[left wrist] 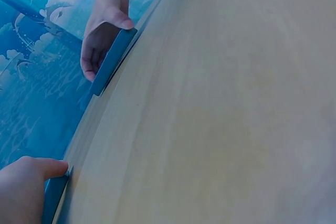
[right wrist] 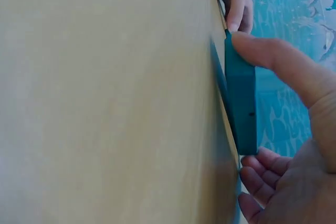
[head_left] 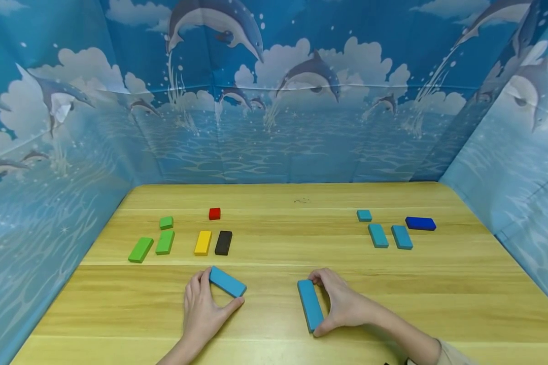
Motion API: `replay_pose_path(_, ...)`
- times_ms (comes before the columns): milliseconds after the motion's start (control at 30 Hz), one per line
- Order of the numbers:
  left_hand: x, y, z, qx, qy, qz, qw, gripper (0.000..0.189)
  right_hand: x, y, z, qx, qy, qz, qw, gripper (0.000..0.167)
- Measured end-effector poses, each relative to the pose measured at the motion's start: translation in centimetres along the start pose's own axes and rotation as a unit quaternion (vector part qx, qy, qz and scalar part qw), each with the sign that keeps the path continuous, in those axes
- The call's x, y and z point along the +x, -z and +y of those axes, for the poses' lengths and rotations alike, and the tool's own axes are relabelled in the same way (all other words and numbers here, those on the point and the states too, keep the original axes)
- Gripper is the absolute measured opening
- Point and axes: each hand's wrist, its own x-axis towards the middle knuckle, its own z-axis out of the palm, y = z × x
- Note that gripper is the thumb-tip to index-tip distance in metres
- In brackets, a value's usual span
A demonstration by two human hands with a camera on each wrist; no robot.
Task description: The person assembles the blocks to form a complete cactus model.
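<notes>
My left hand (head_left: 203,310) pinches a light-blue rectangular block (head_left: 228,282) by its two ends, thumb at the near right end and fingers at the far left end. That block lies slanted in front of the black block. To the right, my right hand (head_left: 344,302) grips a second, longer-looking light-blue block (head_left: 310,306) end to end, thumb at the near end and fingertips at the far end. In the right wrist view this block (right wrist: 241,98) appears tilted, with a shadow on the wood beside it. A stretch of table separates the two blocks.
On the wooden table (head_left: 274,243), green blocks (head_left: 141,250), a red block (head_left: 214,214), a yellow block (head_left: 203,243) and a black block (head_left: 224,243) lie left. At right are smaller light-blue blocks (head_left: 378,236) and a dark-blue block (head_left: 420,223). A dolphin-print curtain (head_left: 274,142) surrounds the table.
</notes>
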Motion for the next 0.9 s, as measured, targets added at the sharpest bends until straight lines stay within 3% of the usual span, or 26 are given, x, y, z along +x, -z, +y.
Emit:
replay_pose_path(667,0.1,0.0,0.0,-0.011,0.005,0.007,0.9999,0.1,-0.6,-1.0,0.4,-0.036,-0.004,0.05,0.9981,0.095)
replay_pose_path(800,0.8,0.1,0.3,-0.051,-0.01,0.018,0.9985,0.098,-0.6,-1.0,0.5,-0.037,-0.002,0.05,0.998,0.095)
replay_pose_path(900,1.8,0.1,0.9,-0.101,-0.042,0.011,0.9939,0.098,-0.6,-1.0,0.6,-0.038,-0.002,0.05,0.998,0.095)
